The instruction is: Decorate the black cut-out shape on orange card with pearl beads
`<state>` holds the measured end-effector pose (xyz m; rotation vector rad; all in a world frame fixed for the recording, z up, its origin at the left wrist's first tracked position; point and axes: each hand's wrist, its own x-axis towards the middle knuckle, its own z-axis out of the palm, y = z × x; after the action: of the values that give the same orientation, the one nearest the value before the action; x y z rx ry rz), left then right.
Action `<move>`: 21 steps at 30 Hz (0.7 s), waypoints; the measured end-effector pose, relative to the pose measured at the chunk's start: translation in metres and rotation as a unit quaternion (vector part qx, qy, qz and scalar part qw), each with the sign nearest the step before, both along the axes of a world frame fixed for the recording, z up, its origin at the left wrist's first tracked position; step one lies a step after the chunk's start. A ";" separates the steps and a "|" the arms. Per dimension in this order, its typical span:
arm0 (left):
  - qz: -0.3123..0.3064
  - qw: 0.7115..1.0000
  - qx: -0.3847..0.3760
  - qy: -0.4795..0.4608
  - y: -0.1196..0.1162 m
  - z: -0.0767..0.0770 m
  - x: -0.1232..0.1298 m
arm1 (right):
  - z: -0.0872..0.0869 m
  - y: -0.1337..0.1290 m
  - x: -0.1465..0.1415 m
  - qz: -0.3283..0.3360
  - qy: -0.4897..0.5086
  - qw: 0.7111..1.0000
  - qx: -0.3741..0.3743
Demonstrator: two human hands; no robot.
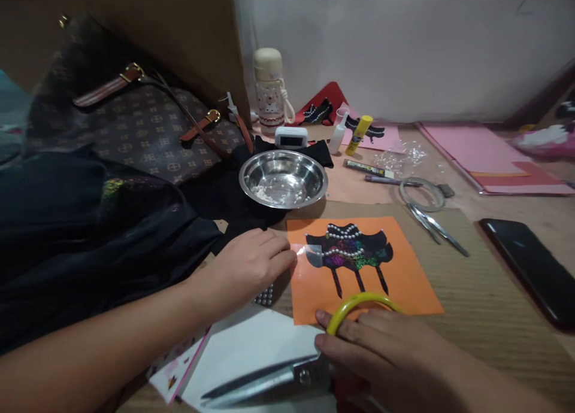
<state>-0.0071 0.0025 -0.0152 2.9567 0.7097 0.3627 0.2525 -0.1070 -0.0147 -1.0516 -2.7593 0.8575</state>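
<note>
From where I stand, the orange paper (415, 290) lies flat on the corrugated cardboard (485, 305), between and just beyond the two hands. It carries a black cutout (375, 242) with glittery patches and strings of pearl beads (344, 253). The left hand (251, 260) has its fingers curled in at the paper's left edge, right by a clear film piece (313, 255); whether they pinch the film, I can't tell. The right hand (390, 347) has its fingers closed about the yellow handle of the scissors (274, 384), whose blades point left over a white sheet (242, 344).

I'd guess the paper is light and bends easily, so it's best held flat by a bare orange margin, away from the beads, which could pop loose. The cutout's thin legs look easiest to crease. The film seems slick and flimsy, best taken by its outer edge. The scissors look stiff and heaviest toward the metal; the yellow loops are the place to hold them, well clear of those tips.
</note>
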 end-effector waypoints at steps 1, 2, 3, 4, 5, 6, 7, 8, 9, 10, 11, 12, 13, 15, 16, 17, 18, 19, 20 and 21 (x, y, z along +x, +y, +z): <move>-0.002 1.000 0.004 0.000 0.000 0.001 0.000 | 0.000 0.000 0.000 -0.003 -0.003 1.000 0.004; -0.005 1.000 0.006 0.002 0.000 0.001 0.000 | -0.001 -0.001 -0.001 -0.003 -0.007 1.000 0.012; -0.007 1.000 0.007 0.004 0.000 0.002 0.001 | -0.001 -0.001 -0.001 -0.004 -0.010 1.000 0.020; -0.007 1.000 0.006 0.008 0.000 0.003 0.001 | -0.001 -0.002 -0.001 -0.001 -0.013 1.000 0.027; -0.007 1.000 0.005 0.014 0.001 0.003 0.002 | 0.000 -0.002 -0.001 0.006 -0.016 0.999 0.036; -0.007 1.000 0.005 0.019 0.001 0.002 0.002 | 0.001 -0.001 -0.001 0.013 -0.020 0.999 0.045; -0.005 1.000 0.008 0.022 0.002 0.002 0.003 | 0.003 -0.001 -0.001 0.019 -0.024 0.998 0.052; -0.003 1.000 0.012 0.022 0.002 0.002 0.004 | 0.005 0.000 -0.001 0.023 -0.025 0.998 0.058; 0.000 1.000 0.018 0.020 0.003 0.001 0.004 | 0.008 0.001 -0.001 0.026 -0.023 0.998 0.061; 0.003 1.000 0.024 0.017 0.003 0.001 0.004 | 0.009 0.002 -0.001 0.027 -0.016 0.998 0.060; 0.004 0.999 0.029 0.015 0.003 0.002 0.004 | 0.010 0.002 -0.001 0.025 -0.009 0.998 0.057; 0.002 0.999 0.033 0.016 0.003 0.003 0.004 | 0.011 0.002 0.000 0.025 -0.003 0.998 0.051; -0.004 0.999 0.037 0.019 0.003 0.004 0.004 | 0.011 0.002 0.000 0.024 0.003 0.999 0.047; -0.019 0.998 0.049 0.027 0.002 0.007 0.004 | 0.009 0.002 0.001 0.023 0.006 0.999 0.044; -0.025 0.998 0.056 0.029 0.001 0.008 0.004 | 0.008 0.001 0.002 0.022 0.004 0.999 0.044; -0.028 0.997 0.061 0.029 0.001 0.009 0.005 | 0.007 0.001 0.002 0.022 0.002 0.999 0.044; -0.028 0.997 0.064 0.026 0.001 0.009 0.006 | 0.006 0.000 0.002 0.022 -0.002 0.999 0.044; -0.026 0.998 0.062 0.021 0.001 0.008 0.007 | 0.006 0.000 0.003 0.023 -0.006 0.999 0.043; -0.021 0.998 0.057 0.011 0.002 0.006 0.008 | 0.005 0.000 0.003 0.024 -0.009 0.999 0.042; -0.014 0.999 0.050 -0.005 0.003 0.004 0.009 | 0.006 -0.001 0.003 0.023 -0.012 0.999 0.040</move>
<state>0.0022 0.0050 -0.0113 3.0530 0.6685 0.4221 0.2554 -0.1078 -0.0090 -0.9947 -2.8230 0.7363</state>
